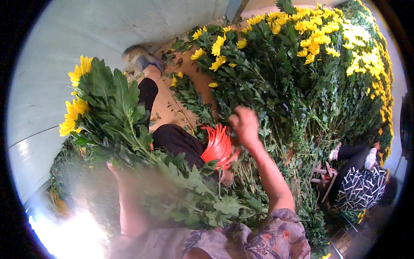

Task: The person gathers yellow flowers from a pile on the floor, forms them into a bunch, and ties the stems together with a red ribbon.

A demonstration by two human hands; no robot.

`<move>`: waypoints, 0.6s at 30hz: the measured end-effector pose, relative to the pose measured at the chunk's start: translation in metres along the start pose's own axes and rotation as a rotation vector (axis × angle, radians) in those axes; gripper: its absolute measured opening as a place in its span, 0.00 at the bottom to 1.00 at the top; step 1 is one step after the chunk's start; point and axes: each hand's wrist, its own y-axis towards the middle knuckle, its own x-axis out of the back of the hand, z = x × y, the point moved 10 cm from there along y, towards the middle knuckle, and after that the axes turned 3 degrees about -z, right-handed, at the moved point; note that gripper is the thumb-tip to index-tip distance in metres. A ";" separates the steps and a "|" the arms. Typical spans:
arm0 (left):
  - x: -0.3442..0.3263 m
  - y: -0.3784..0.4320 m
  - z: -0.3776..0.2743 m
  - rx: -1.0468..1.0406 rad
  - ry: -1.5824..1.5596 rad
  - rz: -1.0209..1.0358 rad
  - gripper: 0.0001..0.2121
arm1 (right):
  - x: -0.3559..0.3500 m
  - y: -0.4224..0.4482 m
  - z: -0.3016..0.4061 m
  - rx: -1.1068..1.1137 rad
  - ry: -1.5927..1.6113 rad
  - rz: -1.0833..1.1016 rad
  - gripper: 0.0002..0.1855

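Observation:
My left hand point(113, 165) is shut around a bunch of leafy stems with yellow chrysanthemums point(76, 113), mostly hidden behind the leaves. The blooms point to the upper left, and the stems lie across my lap toward the right. My right hand point(244, 121) is raised, blurred, just right of a bundle of red plastic ties point(218, 145) beside my knee. Whether its fingers hold anything cannot be told. Beyond it lies a big pile of cut yellow chrysanthemums point(275, 64).
A few loose flower stems point(194, 97) lie on cardboard point(168, 106) by my outstretched leg. At the right a person point(359, 187) in a patterned top sits near a wooden stool point(323, 173). A pale sheet wall point(64, 48) stands at the left.

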 end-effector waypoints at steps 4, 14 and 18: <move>0.037 0.015 0.006 -0.088 0.245 -0.031 0.50 | 0.052 0.072 -0.089 -0.120 -0.327 -0.242 0.22; -0.001 0.002 0.007 0.072 -0.321 0.127 0.27 | 0.142 0.125 -0.055 0.107 -0.244 -0.203 0.05; -0.008 -0.005 0.004 0.124 -0.445 0.204 0.25 | 0.235 0.145 0.076 0.021 0.067 -0.314 0.12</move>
